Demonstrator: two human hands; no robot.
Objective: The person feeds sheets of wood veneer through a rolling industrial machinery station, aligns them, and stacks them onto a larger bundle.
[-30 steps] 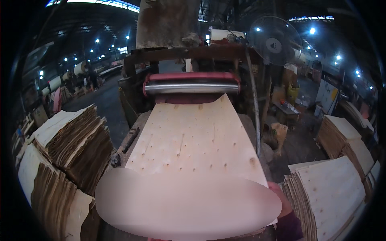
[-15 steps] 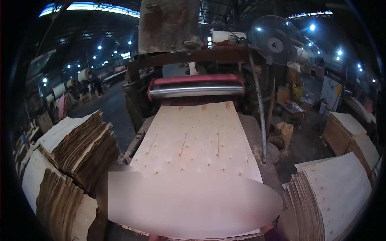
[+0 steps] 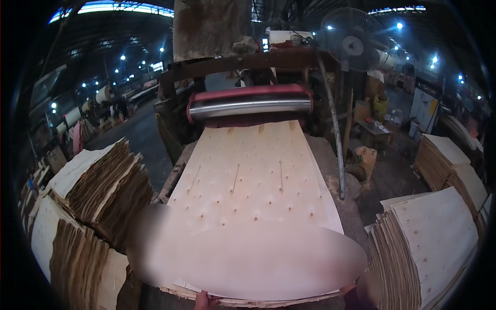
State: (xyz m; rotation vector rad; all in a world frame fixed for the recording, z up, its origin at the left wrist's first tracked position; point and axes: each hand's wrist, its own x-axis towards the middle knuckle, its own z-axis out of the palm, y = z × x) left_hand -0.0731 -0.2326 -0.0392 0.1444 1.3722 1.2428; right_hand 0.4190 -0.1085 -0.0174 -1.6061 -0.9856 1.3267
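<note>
A long pale wood veneer sheet [image 3: 258,175], dotted with small knots and a few narrow slits, lies on a stack in front of me. Its far end reaches up to a steel roller [image 3: 250,106] with red parts around it. At the near edge, left of the middle, my left hand [image 3: 205,300] is closed on the sheet, its fingers curled at the edge. My right hand [image 3: 350,290] grips the near right corner, mostly hidden by a dark sleeve and the blur. A wide blurred patch covers the sheet's near part.
Stacks of veneer stand at my left [image 3: 93,181] and right [image 3: 431,237]. A pole [image 3: 333,124] leans against the machine frame [image 3: 248,64] on the right, below a fan [image 3: 353,45]. Farther right is a small table [image 3: 376,128] with things on it.
The view has tipped down slightly, so the roller and stacks sit higher. More of both hands shows at the sheet's near edge. The sheet still reaches the roller.
</note>
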